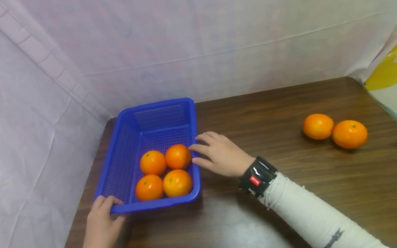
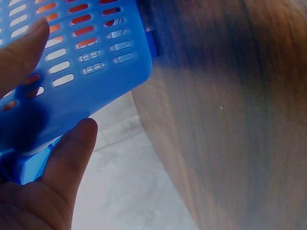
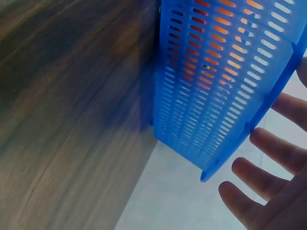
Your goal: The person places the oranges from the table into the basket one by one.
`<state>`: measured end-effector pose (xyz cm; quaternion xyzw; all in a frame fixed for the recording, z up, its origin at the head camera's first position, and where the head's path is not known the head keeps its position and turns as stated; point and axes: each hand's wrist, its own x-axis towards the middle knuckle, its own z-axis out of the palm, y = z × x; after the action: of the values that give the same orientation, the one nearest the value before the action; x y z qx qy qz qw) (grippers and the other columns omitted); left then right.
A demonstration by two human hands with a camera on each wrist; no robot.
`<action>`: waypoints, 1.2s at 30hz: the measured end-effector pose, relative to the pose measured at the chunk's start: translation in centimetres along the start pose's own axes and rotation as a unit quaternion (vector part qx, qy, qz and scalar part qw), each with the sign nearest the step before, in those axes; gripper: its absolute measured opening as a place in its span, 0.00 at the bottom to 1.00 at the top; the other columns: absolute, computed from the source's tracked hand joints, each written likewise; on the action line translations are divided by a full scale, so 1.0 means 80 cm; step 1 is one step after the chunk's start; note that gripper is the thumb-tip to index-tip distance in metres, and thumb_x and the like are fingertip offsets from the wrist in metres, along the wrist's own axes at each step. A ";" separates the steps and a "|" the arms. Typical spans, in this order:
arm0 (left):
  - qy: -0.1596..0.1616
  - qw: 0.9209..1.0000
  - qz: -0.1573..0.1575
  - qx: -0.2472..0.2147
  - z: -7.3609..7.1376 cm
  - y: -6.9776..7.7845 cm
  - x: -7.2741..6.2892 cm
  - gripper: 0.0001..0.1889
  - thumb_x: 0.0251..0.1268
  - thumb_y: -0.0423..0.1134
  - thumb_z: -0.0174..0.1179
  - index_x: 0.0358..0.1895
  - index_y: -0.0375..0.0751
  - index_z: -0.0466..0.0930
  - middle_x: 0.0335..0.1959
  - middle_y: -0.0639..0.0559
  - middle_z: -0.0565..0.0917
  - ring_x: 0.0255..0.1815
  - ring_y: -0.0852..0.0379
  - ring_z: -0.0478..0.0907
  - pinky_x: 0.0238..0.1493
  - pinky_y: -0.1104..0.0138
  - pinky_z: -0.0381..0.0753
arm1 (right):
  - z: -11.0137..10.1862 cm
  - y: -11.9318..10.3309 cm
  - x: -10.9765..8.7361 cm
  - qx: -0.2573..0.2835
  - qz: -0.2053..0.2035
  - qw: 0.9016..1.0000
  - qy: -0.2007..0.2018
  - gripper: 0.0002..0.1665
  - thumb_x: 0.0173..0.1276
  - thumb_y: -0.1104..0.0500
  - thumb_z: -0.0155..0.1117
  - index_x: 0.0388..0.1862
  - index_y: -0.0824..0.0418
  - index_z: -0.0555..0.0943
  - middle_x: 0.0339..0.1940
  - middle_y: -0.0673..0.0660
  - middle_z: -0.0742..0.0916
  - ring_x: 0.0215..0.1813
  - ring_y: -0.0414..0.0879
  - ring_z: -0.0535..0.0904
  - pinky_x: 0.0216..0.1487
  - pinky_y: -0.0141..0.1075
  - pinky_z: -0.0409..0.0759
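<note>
Blue basket sits on table, left side, four oranges bunched at near end. Left hand grips near-left corner; right hand loosely spread at right rim, ungripped. Lopsided lift could tip it, spilling fruit.

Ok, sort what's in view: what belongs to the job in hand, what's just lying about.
In the job:
blue basket
left hand, gripping its near corner
right hand, at its right rim
four oranges inside it

Probably just lying about:
two oranges on the wooden table, though they may belong too
</note>
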<state>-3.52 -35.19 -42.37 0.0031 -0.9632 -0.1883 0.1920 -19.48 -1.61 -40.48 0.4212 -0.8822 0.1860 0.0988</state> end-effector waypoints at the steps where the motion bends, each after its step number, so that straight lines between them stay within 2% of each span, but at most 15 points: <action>1: 0.000 1.000 -0.001 -0.001 0.000 0.000 0.000 0.14 0.44 0.24 0.72 0.33 0.39 0.78 0.34 0.45 0.75 0.38 0.43 0.79 0.43 0.44 0.79 | -0.001 0.001 -0.001 0.001 0.000 1.000 0.000 0.27 0.77 0.40 0.52 0.67 0.51 0.79 0.68 0.60 0.79 0.71 0.57 0.72 0.71 0.55 0.70; 11: 0.007 1.000 0.001 -0.003 0.002 -0.002 0.000 0.14 0.44 0.24 0.72 0.32 0.40 0.77 0.34 0.45 0.74 0.40 0.42 0.79 0.45 0.44 0.79 | -0.002 0.018 -0.018 0.001 0.015 1.000 0.008 0.28 0.76 0.40 0.54 0.68 0.52 0.77 0.68 0.61 0.79 0.72 0.58 0.71 0.70 0.56 0.70; 19: 0.019 1.000 0.018 -0.001 0.002 -0.007 0.002 0.16 0.40 0.24 0.73 0.32 0.41 0.78 0.32 0.48 0.74 0.36 0.46 0.78 0.41 0.47 0.78 | -0.001 0.028 -0.031 0.002 0.031 0.999 0.016 0.28 0.75 0.41 0.56 0.67 0.52 0.78 0.67 0.61 0.79 0.71 0.57 0.71 0.69 0.56 0.71; 25: 0.028 0.999 0.021 0.004 0.003 -0.008 0.001 0.17 0.39 0.23 0.74 0.31 0.42 0.78 0.31 0.49 0.74 0.35 0.49 0.77 0.39 0.50 0.77 | -0.006 0.037 -0.044 -0.004 0.041 0.999 0.007 0.29 0.75 0.40 0.55 0.68 0.53 0.77 0.68 0.61 0.79 0.71 0.57 0.71 0.69 0.57 0.70; 36: 0.016 1.000 0.011 0.002 0.002 -0.007 0.001 0.16 0.40 0.23 0.74 0.31 0.41 0.77 0.32 0.47 0.74 0.37 0.44 0.78 0.42 0.45 0.79 | -0.009 0.060 -0.070 -0.006 0.076 0.997 0.005 0.30 0.75 0.40 0.56 0.69 0.51 0.76 0.69 0.62 0.78 0.71 0.59 0.71 0.68 0.59 0.71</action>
<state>-3.70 -35.63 -42.64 -0.0043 -0.9604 -0.1838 0.2096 -19.75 5.41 -42.85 0.3512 -0.9122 0.1901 0.0916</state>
